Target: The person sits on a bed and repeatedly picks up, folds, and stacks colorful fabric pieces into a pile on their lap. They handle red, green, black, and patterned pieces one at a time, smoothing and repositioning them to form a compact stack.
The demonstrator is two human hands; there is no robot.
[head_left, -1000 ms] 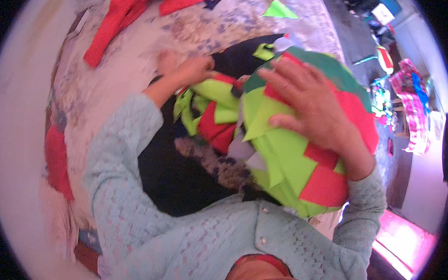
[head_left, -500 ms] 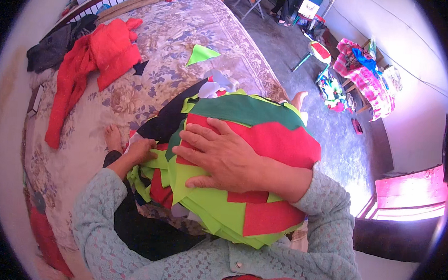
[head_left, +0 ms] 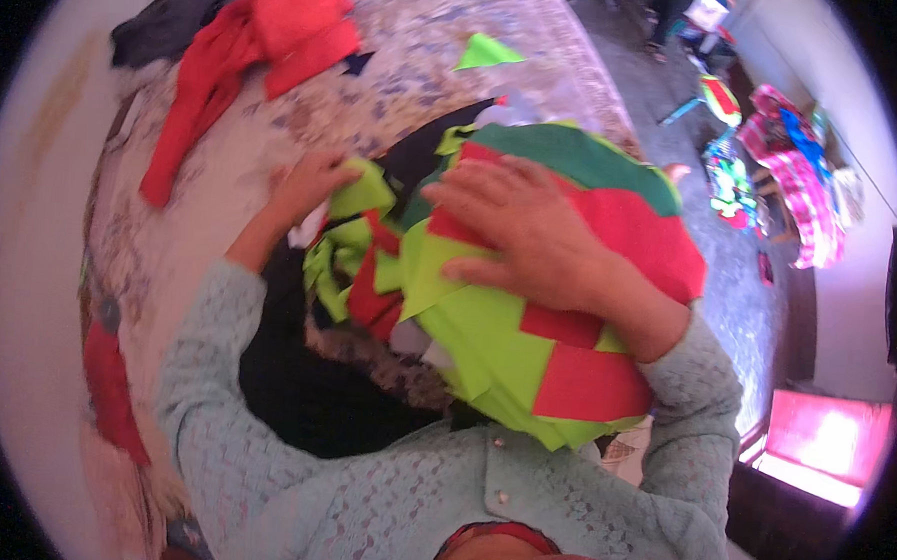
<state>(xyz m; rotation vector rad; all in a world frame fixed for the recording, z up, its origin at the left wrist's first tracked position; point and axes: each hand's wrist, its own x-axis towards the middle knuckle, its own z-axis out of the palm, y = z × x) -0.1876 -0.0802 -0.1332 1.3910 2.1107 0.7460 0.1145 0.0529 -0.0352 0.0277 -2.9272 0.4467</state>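
Observation:
A large rounded pile of cut fabric pieces (head_left: 496,332), in lime green, red and dark green, rests against my lap. My right hand (head_left: 531,229) lies flat on top of it, fingers stretched over a red piece (head_left: 640,238). At the pile's left side, my left hand (head_left: 312,186) pinches a lime-green fabric scrap (head_left: 364,191), lifted a little and slightly blurred. Below that scrap hang crumpled lime and red strips (head_left: 354,266). Black cloth (head_left: 429,154) lies behind, partly covered by the pile.
I am on a bed with a floral sheet (head_left: 398,53). A red garment (head_left: 212,75) and dark cloth (head_left: 159,32) lie at the far left. A lime triangle of fabric (head_left: 486,51) lies beyond the pile. Right of the bed, a pink checked cloth (head_left: 800,200) covers a low piece of furniture.
My left hand has moved up and away from the pile's edge, raising a lime-green scrap. My right hand stays on the pile. The whole view has shifted, with the pile now further right and higher.

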